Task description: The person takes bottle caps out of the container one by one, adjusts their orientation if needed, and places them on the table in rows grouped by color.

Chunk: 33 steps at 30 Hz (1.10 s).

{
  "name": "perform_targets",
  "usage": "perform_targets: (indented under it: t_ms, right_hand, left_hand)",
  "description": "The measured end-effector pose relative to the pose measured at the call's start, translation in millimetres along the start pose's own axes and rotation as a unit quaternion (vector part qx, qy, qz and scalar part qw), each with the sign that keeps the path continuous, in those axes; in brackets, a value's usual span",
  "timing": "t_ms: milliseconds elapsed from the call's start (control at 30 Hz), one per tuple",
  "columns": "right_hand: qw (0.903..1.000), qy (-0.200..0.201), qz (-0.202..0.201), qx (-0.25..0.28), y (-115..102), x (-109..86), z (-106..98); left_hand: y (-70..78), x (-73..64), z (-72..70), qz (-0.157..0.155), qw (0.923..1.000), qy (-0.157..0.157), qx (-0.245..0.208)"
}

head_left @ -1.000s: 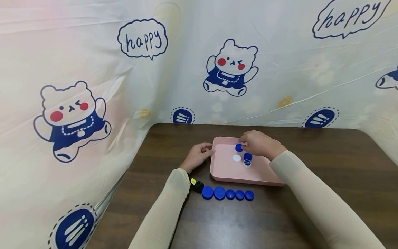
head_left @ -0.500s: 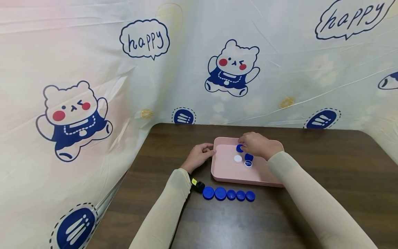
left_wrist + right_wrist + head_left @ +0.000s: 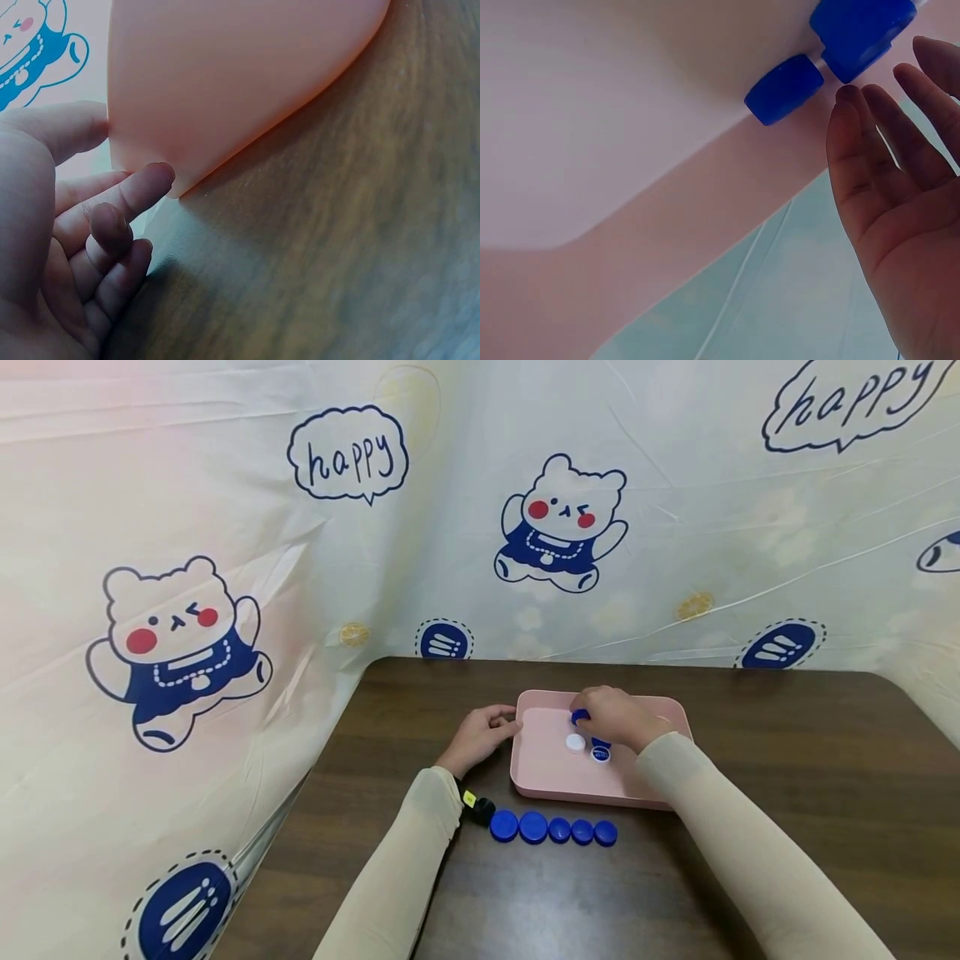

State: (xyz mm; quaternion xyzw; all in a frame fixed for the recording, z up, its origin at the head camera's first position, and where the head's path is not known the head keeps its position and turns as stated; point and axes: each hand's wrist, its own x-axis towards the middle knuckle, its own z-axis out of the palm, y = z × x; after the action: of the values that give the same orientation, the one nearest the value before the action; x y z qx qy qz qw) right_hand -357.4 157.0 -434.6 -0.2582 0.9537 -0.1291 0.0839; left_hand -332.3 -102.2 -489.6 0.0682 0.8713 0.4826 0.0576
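My left hand is at the left end of a pink tray; its thumb and a fingertip touch the tray in the left wrist view, the other fingers loosely bent. My right hand reaches over the back part of the tray. In the head view it partly covers one blue bottle cap and another blue cap. In the right wrist view, its fairly straight fingers lie close beside a blue cap, with a second blue cap farther off. Whether the fingertips touch a cap is unclear.
A white cap and a white-rimmed cap with a blue centre lie in the tray. In front, several blue caps form a row on the wooden table. A black device sits by the left wrist.
My right hand has moved slightly left and toward the tray's front, covering more of the blue caps. The left hand stays at the tray's edge; the head view has shifted slightly.
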Motion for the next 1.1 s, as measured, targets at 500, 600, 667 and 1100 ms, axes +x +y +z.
perform_targets:
  t_ms: [500, 600, 667, 1100]
  right_hand:
    - [0.9999, 0.007, -0.008, -0.011, 3, -1.4, 7]
    - [0.9999, 0.006, -0.007, -0.007, 3, -2.2, 7]
    - [0.9999, 0.005, -0.008, -0.006, 3, -3.0, 7]
    - [1.0000, 0.005, -0.006, 0.002, 5, -2.3, 11]
  left_hand:
    - [-0.7, -0.1, 0.0, -0.003, 1.0000, -0.001, -0.004]
    - [-0.6, -0.1, 0.3, -0.002, 1.0000, 0.000, -0.003]
    - [-0.4, -0.1, 0.5, -0.001, 1.0000, -0.001, -0.003]
    - [0.1, 0.1, -0.1, -0.001, 1.0000, -0.001, 0.000]
